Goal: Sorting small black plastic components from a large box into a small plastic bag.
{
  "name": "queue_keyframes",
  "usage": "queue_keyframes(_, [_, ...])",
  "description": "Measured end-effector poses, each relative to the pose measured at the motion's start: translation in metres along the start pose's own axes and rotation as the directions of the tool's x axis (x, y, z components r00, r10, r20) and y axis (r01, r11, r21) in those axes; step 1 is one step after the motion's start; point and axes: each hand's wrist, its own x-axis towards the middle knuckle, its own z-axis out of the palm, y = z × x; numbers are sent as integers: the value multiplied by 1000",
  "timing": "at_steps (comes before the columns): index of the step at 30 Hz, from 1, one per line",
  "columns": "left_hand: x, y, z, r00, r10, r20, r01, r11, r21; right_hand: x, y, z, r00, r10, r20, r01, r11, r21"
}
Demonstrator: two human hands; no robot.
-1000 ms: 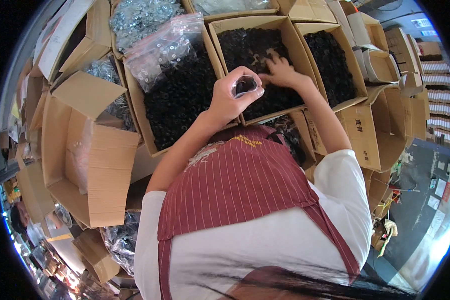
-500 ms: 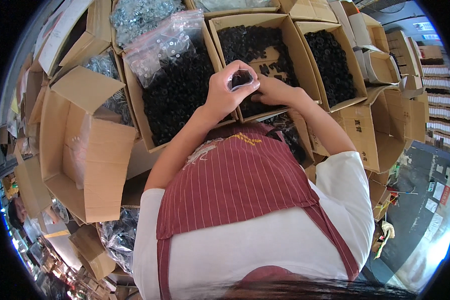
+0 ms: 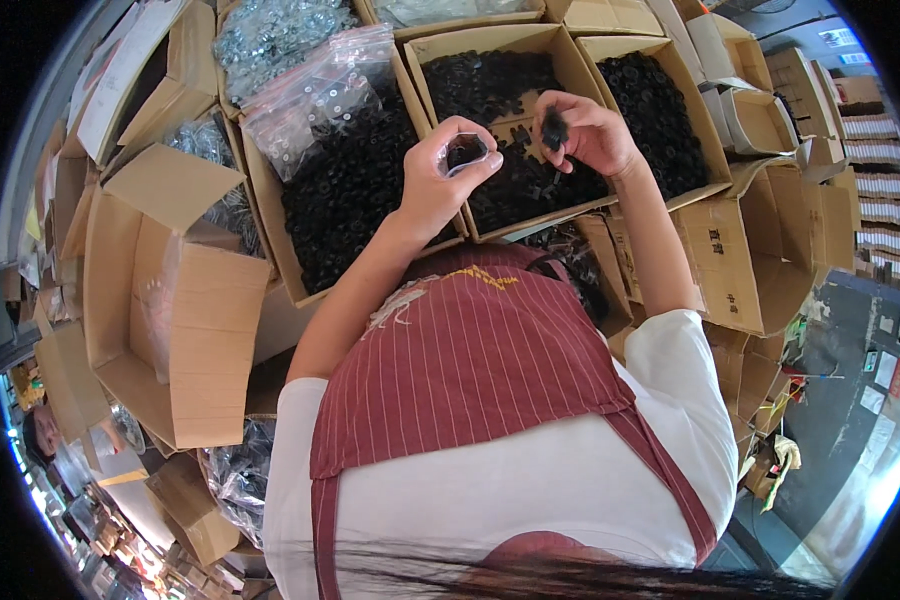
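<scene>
My left hand [image 3: 440, 172] is curled round a small clear plastic bag [image 3: 467, 153], its mouth facing up and dark pieces showing inside. To its right, my right hand [image 3: 592, 135] pinches a small black part [image 3: 553, 128] between thumb and fingers; its exact kind is too small to make out. Both hands are above a cardboard box [image 3: 515, 222] that holds many small black parts [image 3: 495, 80], with bare cardboard showing between them. The two hands are a short way apart.
Left of that box stands a carton of black ring-like parts [image 3: 345, 205], with a zip bag of pale washers [image 3: 315, 100] lying on it. On the right is a box of black rings [image 3: 655, 115]. An open carton [image 3: 130, 270] stands at far left.
My right hand has moved away from the bag, to the right and up, and now shows a black part in its fingers. My left hand still holds the bag, almost in place.
</scene>
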Motion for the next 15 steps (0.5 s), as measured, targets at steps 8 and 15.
queue_keyframes(8, [0,-4,2,1000,-20,4,20,1000,-6,7,6,-1,998,62,-18,-57,980,191])
queue_keyframes(15, [1,-8,3,987,-67,-147,62,997,-34,3,-14,65,958,9,-287,28,992,123])
